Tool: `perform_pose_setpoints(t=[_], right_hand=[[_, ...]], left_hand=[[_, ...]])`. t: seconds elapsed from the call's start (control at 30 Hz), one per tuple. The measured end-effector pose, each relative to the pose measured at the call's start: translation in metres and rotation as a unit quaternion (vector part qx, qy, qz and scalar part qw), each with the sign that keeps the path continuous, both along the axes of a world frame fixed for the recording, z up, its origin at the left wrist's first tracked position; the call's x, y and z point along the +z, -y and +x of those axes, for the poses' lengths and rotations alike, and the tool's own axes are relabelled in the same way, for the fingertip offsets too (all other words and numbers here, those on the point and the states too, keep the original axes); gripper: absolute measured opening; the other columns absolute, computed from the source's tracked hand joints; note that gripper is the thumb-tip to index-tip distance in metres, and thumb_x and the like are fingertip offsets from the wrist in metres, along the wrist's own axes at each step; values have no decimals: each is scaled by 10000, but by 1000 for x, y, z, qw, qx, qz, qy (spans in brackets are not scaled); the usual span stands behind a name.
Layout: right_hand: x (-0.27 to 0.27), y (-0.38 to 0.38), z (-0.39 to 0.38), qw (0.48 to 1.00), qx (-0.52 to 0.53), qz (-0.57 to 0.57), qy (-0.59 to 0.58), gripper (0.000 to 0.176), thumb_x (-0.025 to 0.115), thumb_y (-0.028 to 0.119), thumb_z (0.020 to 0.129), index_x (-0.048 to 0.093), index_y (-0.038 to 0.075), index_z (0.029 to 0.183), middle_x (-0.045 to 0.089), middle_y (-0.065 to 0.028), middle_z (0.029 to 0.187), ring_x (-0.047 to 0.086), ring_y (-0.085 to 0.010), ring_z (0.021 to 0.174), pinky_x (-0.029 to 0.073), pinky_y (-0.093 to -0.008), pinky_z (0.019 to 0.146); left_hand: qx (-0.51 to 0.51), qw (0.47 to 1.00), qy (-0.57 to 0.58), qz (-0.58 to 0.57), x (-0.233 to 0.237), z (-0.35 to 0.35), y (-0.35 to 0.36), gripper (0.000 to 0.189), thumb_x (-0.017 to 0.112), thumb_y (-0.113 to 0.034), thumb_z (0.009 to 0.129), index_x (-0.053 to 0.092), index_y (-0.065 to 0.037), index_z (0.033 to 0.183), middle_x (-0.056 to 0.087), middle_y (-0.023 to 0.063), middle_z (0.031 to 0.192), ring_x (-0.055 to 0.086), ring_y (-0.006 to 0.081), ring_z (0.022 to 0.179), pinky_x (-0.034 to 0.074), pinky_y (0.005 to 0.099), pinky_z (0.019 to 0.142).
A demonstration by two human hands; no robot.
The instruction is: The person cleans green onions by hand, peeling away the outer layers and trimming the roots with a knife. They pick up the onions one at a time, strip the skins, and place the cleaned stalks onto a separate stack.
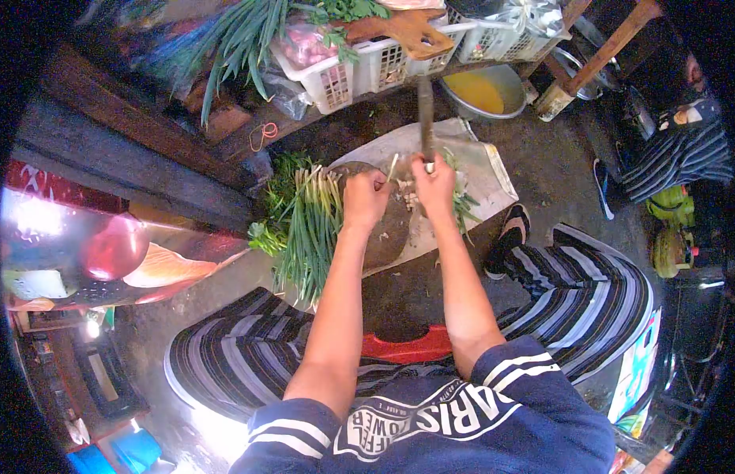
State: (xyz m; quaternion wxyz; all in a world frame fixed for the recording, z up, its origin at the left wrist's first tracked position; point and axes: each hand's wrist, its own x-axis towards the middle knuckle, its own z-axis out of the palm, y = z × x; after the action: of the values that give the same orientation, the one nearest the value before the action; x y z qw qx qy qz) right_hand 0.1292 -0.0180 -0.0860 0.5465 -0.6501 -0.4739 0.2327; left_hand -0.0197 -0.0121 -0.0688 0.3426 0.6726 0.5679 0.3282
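Note:
My left hand (365,197) is closed, pinching a small pale green onion stalk (392,167) over a round dark board (391,229). Beside it, my right hand (435,183) is wrapped round the lower end of a long knife (426,114), whose blade points away from me. Left of the board lies a large bunch of green onions (316,213), white ends away from me. Small cut white pieces (411,196) lie on the board between my hands. More green stalks (464,201) rest just right of my right hand.
A pale sack (490,170) lies under the board. Beyond are white plastic baskets (375,67), a wooden chopping board (411,31) and a metal basin (494,91) with yellow contents. Another person's striped-clothed leg (675,162) is at the right. A red stool (407,345) is beneath me.

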Motion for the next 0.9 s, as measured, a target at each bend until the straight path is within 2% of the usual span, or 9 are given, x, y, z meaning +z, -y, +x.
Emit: perform_pose_setpoints(t=[0.07, 0.13, 0.2, 0.33, 0.4, 0.53, 0.6, 0.83, 0.9], right_hand=[[10, 2, 3, 999, -18, -25, -34, 247, 655, 261, 803, 639, 15, 797, 580, -78, 567, 531, -142, 516, 427, -313, 513], [18, 6, 4, 984, 59, -111, -130, 236, 671, 269, 805, 649, 34, 795, 566, -19, 568, 487, -72, 521, 401, -287, 480], [13, 6, -3, 987, 82, -89, -108, 249, 700, 280, 779, 658, 35, 796, 590, -8, 585, 503, -75, 527, 407, -278, 485], [-1, 4, -11, 986, 119, -77, -86, 217, 712, 238, 768, 670, 28, 803, 604, 18, 632, 522, -64, 574, 427, -258, 532], [8, 6, -10, 977, 111, -94, -158, 191, 708, 210, 765, 668, 26, 795, 597, 8, 616, 515, -68, 555, 420, -267, 515], [14, 8, -4, 962, 115, -122, -217, 185, 701, 207, 767, 666, 27, 792, 589, 12, 611, 517, -70, 550, 422, -267, 516], [8, 5, -6, 971, 125, -154, -134, 221, 679, 227, 786, 661, 9, 816, 620, -39, 625, 553, -119, 558, 440, -294, 535], [12, 7, -10, 992, 102, -60, 54, 263, 620, 266, 826, 642, 4, 838, 617, -174, 649, 608, -246, 581, 457, -372, 563], [10, 3, -6, 985, 9, -39, 167, 254, 607, 262, 831, 633, 9, 832, 615, -161, 643, 619, -242, 592, 463, -368, 569]], left_hand=[[7, 1000, 10, -23, -1, -1, -2, 110, 640, -106, 720, 664, -16, 779, 644, 188, 739, 641, 345, 693, 502, 404, 642], [10, 999, 23, -46, -3, 4, -3, 110, 639, -103, 718, 664, -15, 780, 645, 191, 748, 642, 346, 703, 505, 403, 653], [27, 998, -38, 34, -5, 5, -2, 116, 659, -97, 716, 638, 2, 773, 645, 147, 682, 631, 201, 598, 480, 323, 586], [38, 993, -79, 82, 0, 10, 1, 125, 662, -99, 728, 630, 4, 790, 651, 126, 685, 621, 168, 603, 476, 316, 583], [13, 997, 70, -38, -3, 10, -2, 118, 661, -88, 741, 617, -2, 808, 653, 92, 697, 598, 136, 605, 467, 298, 560], [-9, 973, 198, -121, -5, 4, -5, 179, 687, -76, 719, 623, 19, 856, 667, 103, 717, 622, 173, 605, 494, 303, 572], [-4, 954, 236, -183, 0, 0, -5, 142, 685, -47, 741, 597, 8, 838, 653, 83, 698, 573, 117, 554, 450, 258, 497], [-17, 941, 267, -208, 7, -4, -8, 101, 669, -6, 759, 580, 16, 802, 647, 96, 680, 575, 118, 544, 437, 247, 465], [-39, 962, 171, -210, 7, -6, -9, 91, 662, 9, 762, 576, 27, 786, 642, 97, 668, 573, 123, 526, 440, 252, 454]])
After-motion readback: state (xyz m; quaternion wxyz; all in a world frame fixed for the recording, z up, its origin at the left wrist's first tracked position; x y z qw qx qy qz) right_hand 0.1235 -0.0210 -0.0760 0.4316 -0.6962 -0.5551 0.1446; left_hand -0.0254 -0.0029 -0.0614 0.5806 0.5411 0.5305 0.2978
